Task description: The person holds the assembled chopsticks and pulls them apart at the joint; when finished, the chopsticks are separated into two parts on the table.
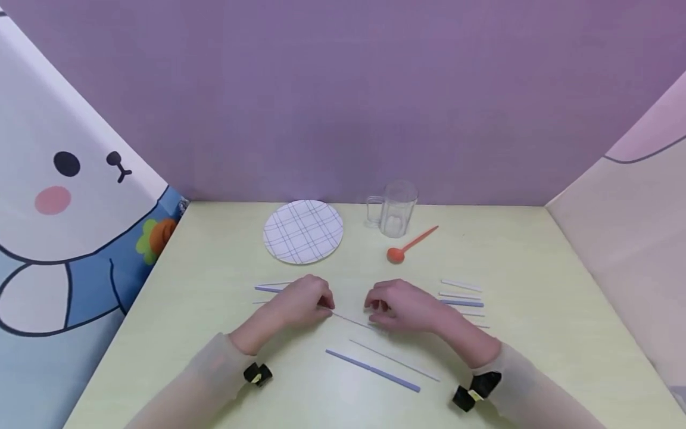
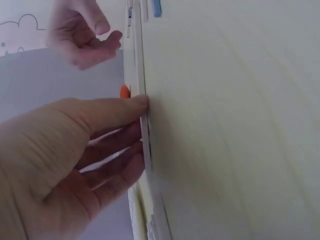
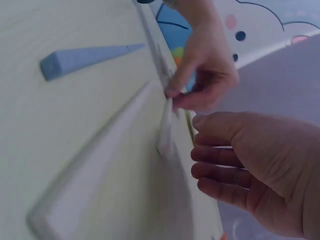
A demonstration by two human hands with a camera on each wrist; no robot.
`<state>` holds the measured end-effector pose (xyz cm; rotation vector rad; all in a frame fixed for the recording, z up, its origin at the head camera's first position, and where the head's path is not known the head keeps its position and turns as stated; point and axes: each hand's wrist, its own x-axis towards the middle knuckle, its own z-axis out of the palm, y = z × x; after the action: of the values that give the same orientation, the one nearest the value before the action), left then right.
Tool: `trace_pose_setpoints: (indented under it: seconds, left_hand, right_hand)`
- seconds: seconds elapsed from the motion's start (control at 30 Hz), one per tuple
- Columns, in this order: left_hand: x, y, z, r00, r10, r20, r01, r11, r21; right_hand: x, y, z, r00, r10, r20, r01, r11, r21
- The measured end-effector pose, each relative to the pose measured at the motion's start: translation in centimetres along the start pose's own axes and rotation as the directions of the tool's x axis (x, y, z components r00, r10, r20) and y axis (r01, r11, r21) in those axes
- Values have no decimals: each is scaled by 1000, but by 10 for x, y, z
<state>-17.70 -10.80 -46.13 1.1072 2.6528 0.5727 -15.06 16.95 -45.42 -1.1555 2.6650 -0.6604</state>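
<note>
My left hand (image 1: 306,301) pinches a thin white chopstick (image 1: 351,320) between thumb and fingertips, close over the table. In the left wrist view, the thumb presses the chopstick (image 2: 145,145) from one side, with the other fingers behind it. My right hand (image 1: 403,305) hovers by that chopstick's other end, fingers loosely bent and holding nothing. In the right wrist view, its fingers (image 3: 220,157) stand apart from the chopstick. Nearer me lie another white chopstick (image 1: 393,359) and a blue one (image 1: 372,370), both slanting down to the right.
Several white and blue sticks (image 1: 462,303) lie beyond my right forearm. More sticks (image 1: 265,289) show past my left hand, partly hidden by it. Farther back are a checked plate (image 1: 302,231), a clear mug (image 1: 398,210) and an orange spoon (image 1: 395,255). A purple wall (image 1: 364,107) borders the table (image 1: 525,369).
</note>
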Motion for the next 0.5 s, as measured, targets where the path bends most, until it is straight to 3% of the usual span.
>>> trace_pose_setpoints:
  seconds: [0.23,0.37,0.5]
  left_hand:
    - [7,3,2,999,-1,-40,-1,999,-33]
    - [14,10,-3,994,14,-110,-17,1000,-22]
    - [22,20,-12,988,44,-147,-36,998,55]
  right_hand:
    - [21,-3,8,1000,-1,-2,1,1000,-18]
    - [25,0,-5,998,-1,-59,-1,1000,-24]
    - [28,-2,-23,998,6,-66,-5,1000,11]
